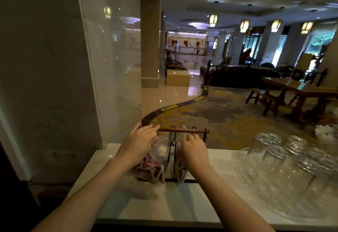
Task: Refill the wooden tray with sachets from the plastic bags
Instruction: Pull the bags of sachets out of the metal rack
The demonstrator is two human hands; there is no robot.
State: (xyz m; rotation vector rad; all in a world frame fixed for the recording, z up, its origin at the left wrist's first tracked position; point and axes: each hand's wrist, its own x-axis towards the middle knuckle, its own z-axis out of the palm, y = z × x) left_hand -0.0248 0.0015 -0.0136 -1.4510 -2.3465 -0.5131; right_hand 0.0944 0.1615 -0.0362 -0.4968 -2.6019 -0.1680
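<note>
A small tray with a black metal frame and a wooden handle bar [184, 130] stands on the white counter [164, 204]. Two clear plastic bags sit in it: the left bag [153, 166] holds red and white sachets, the right bag [180, 169] holds darker sachets. My left hand [140, 140] rests with fingers apart on the top of the left bag, at the left end of the handle. My right hand [193, 147] pinches the top of the right bag.
A clear round tray [247, 182] with several upturned glasses [278, 156] fills the counter's right side. A glass panel [109, 58] and a wall stand at the left. Beyond the counter lie a carpeted lobby and wooden tables [300, 92].
</note>
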